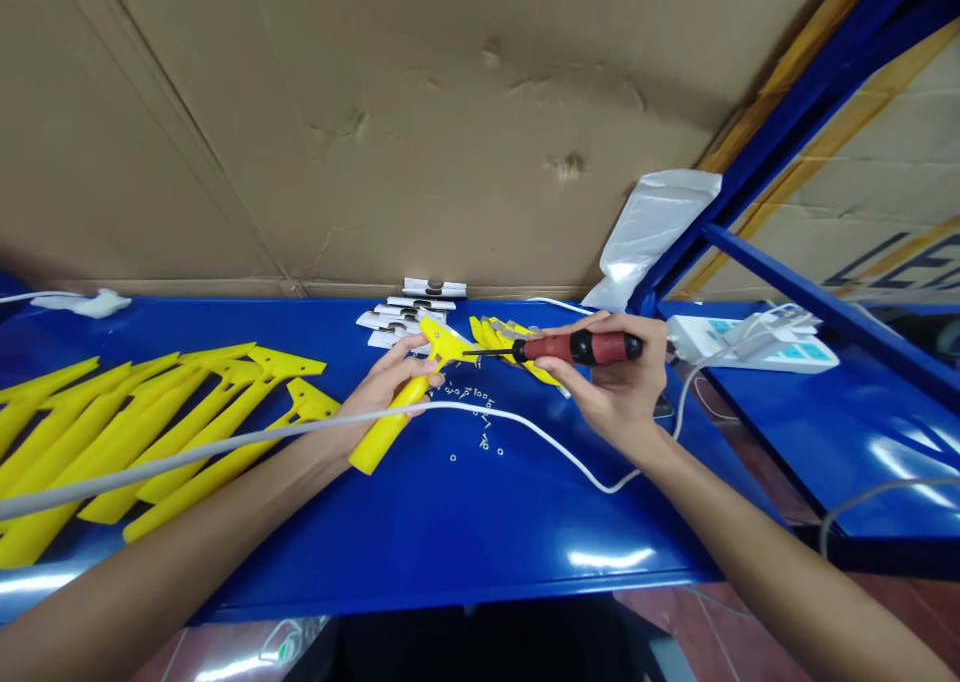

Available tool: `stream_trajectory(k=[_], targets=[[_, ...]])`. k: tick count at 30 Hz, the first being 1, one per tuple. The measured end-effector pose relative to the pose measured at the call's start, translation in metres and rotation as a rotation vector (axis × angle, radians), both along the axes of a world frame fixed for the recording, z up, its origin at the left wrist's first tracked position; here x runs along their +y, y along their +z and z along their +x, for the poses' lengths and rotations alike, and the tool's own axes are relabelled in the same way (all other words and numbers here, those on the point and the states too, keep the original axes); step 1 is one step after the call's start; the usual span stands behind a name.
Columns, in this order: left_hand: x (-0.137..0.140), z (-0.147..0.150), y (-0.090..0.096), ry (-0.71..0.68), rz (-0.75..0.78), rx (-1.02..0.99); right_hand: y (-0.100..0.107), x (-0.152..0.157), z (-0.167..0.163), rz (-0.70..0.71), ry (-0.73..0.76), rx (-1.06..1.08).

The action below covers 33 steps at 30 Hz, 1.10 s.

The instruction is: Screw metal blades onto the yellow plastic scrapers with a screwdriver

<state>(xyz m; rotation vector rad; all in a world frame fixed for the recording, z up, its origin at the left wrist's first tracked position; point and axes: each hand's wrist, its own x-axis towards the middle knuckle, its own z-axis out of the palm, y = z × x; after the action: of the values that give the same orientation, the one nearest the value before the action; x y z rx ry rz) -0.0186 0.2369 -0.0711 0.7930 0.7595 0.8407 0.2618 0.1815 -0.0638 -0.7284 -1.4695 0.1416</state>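
My left hand [394, 377] is closed around a yellow plastic scraper [390, 432], its wide head tilted up and to the right. In my right hand [626, 382] is a red and black screwdriver [577, 348], held level with its shaft pointing left. The screwdriver's tip is at the scraper's head; whether it sits in a screw is too small to tell. Small screws and nuts [484, 427] lie scattered on the blue table below. Just behind the hands are small yellow parts [495, 334], partly hidden by the screwdriver, and a stack of white-wrapped pieces [409, 314].
Several more yellow scrapers [202, 392] lie in a row at left. A white cable [525, 422] crosses in front of the hands. A power strip [750, 344] with plugs stands at right, near a white plastic bag [656, 227]. Cardboard [420, 112] walls the back of the blue table [450, 552].
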Motion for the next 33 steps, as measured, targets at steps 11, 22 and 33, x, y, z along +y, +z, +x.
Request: stream_trajectory(k=[11,22,33], targets=[[-0.005,0.001,0.004,0.007,0.006,-0.025,0.017,0.008,0.007,-0.05,-0.037,0.346],[-0.011,0.003,0.008,-0.049,-0.003,0.026,0.002,0.023,0.015,-0.196,0.03,0.494],[-0.009,0.006,0.013,-0.094,0.009,0.063,0.0,0.02,0.013,-0.215,0.005,0.451]])
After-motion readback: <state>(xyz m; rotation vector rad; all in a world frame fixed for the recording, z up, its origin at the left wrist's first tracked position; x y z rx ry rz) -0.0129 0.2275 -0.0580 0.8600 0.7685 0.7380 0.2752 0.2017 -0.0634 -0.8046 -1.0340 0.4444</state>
